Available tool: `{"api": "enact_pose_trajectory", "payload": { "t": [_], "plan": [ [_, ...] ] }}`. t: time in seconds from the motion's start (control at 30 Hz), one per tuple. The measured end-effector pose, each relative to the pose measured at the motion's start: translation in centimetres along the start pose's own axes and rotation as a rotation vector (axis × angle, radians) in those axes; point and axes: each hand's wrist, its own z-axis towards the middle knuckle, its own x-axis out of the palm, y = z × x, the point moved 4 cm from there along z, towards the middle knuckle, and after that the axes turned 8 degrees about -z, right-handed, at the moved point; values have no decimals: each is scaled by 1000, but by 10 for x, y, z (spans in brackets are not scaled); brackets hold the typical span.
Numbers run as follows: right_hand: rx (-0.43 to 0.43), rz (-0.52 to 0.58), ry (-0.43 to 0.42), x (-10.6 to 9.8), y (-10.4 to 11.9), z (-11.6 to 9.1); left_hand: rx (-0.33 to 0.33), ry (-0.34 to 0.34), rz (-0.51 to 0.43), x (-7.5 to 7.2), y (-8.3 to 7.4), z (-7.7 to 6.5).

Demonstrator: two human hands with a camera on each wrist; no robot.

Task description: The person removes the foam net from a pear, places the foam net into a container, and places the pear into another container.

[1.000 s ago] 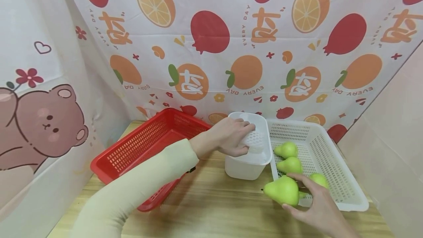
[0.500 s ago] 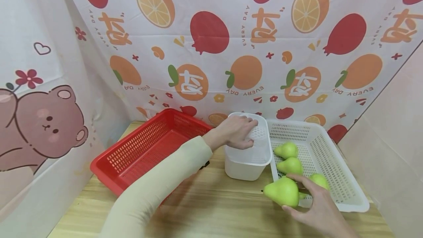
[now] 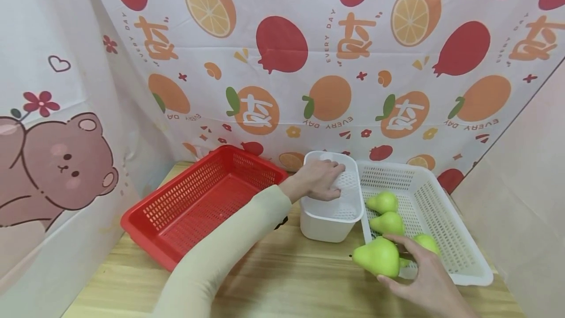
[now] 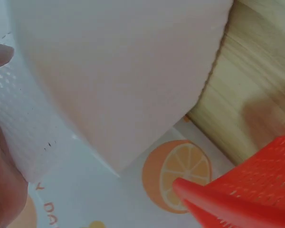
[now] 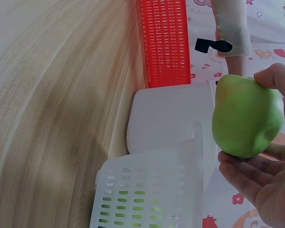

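My left hand is over the open top of the white bin, its fingers curled at a piece of white mesh netting. In the left wrist view the mesh netting shows between the thumb and the other fingers, beside the bin's wall. My right hand grips a green pear between thumb and fingers. That pear is held above the near left corner of the white basket, its stem pointing left. Several more green pears lie in the basket.
A red basket stands tilted at an angle to the left of the bin on the wooden table. The white bin and white basket stand side by side. A printed curtain hangs close behind them.
The left hand has shifted slightly back and right over the bin, and its fingers have closed in on the mesh netting. The right hand and its pear have stayed almost still.
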Motion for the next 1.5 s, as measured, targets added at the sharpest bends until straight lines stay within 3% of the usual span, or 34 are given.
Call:
{"api": "enact_pose_trajectory", "payload": {
  "t": [0.4, 0.93, 1.23, 1.5],
  "plan": [
    [5, 6, 1, 2, -2, 0, -62, 34, 0, 15, 13, 9],
    [46, 12, 2, -2, -6, 1, -81, 27, -9, 9, 16, 1],
    [18, 3, 9, -13, -10, 9, -51, 7, 50, 0, 6, -12],
    [18, -41, 41, -25, -18, 19, -5, -58, 68, -7, -9, -36]
  ]
}}
